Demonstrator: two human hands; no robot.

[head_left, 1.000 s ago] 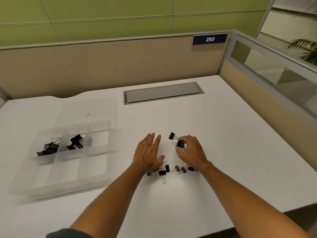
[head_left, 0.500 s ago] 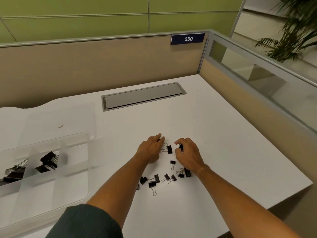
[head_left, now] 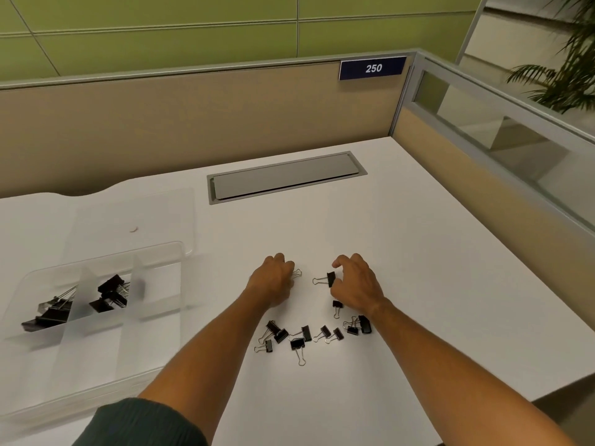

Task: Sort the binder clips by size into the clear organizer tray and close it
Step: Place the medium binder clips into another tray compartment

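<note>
Head view, white desk [head_left: 418,268]: one clear organizer tray [head_left: 96,365] sitting at left, lid open, black clips lying in two of its compartments. Roughly ten loose binder clips [head_left: 302,339] lying scattered near the wrists. Left hand [head_left: 273,281] curling its fingers around one clip [head_left: 297,273], wire loop showing. Right hand [head_left: 352,284] pinching one medium clip [head_left: 330,279] between thumb and fingertips.

Office cubicle: white desk [head_left: 418,252], tan partition [head_left: 193,123] with number plate [head_left: 373,68], cable hatch [head_left: 285,178].
</note>
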